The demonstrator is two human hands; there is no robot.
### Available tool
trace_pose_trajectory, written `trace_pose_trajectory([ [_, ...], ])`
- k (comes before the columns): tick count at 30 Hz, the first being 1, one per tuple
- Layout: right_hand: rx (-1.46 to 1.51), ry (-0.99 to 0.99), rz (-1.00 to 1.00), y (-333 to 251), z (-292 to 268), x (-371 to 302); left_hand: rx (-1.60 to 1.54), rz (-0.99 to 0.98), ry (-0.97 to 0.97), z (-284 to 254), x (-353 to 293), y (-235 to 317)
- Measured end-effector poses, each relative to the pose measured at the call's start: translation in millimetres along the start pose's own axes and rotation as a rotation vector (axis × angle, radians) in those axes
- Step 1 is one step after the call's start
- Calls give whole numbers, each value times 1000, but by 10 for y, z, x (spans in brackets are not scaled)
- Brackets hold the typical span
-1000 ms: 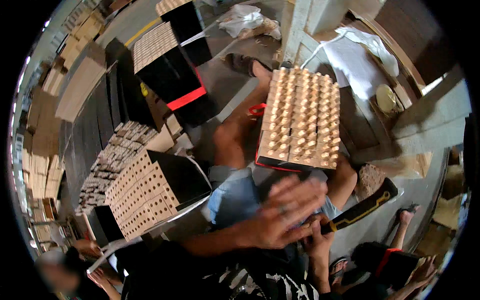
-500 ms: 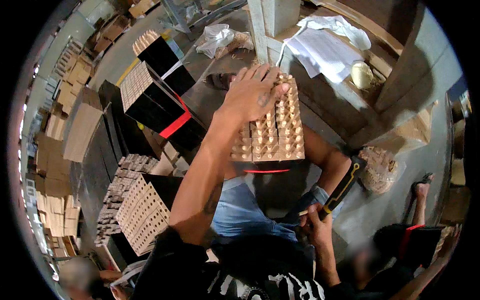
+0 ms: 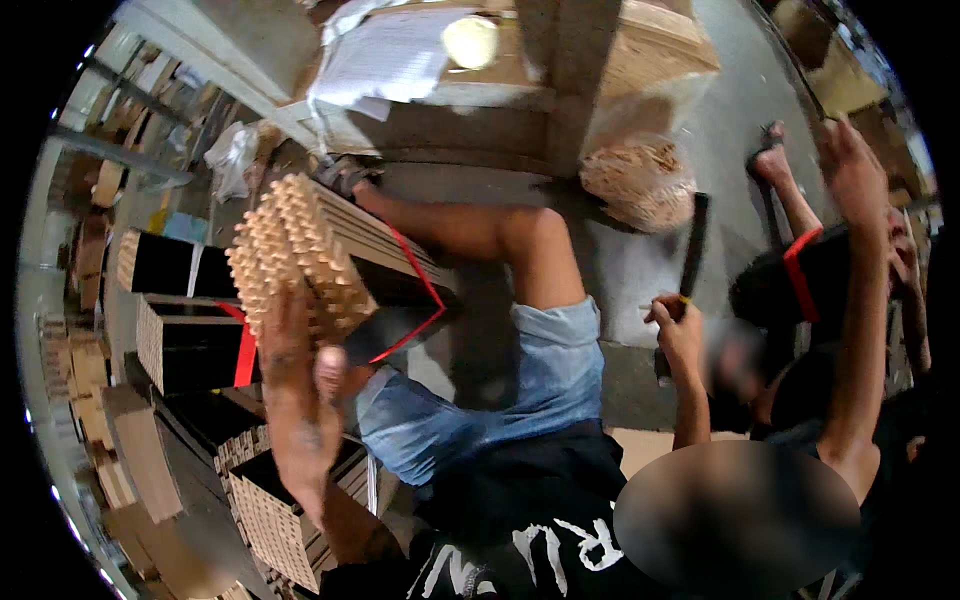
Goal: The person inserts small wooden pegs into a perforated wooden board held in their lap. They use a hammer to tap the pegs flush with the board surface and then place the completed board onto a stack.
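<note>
A bundle of wooden blocks with rows of light wooden pegs stands tilted beside my leg, its dark side bound by a red strap. My left hand lies over the near end of the pegs, fingers stretched and thumb apart, gripping nothing; whether it presses on them I cannot tell. Out to the right, my right hand is closed round the lower end of a black-and-yellow tool handle, which points up. What sits at the tool's other end is unclear.
More strapped block bundles and a drilled block stack stand at left. Ahead is a wooden bench with papers. A clear bag of pegs lies on the floor. Close at right, another person raises an arm.
The view has swung right. The peg bundle now appears tilted and further left, my left hand nearer its close end. My right hand has lifted the tool from beside my leg, outward and upright.
</note>
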State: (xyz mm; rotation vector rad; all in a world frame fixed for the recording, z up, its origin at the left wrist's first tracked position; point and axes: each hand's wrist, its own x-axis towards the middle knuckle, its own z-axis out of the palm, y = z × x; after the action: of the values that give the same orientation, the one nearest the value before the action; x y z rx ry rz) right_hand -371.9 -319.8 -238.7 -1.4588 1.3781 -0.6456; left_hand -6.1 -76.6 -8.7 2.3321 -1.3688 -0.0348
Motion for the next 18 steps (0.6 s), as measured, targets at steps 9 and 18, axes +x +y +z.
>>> trace_pose_trajectory([
  [9, 168, -260, 333, 1687, 158, 242, 48, -14, 107, 138, 352, -450],
  [18, -11, -137, 45, 721, 287, -79, -37, -80, 48, 241, -533, 389],
])
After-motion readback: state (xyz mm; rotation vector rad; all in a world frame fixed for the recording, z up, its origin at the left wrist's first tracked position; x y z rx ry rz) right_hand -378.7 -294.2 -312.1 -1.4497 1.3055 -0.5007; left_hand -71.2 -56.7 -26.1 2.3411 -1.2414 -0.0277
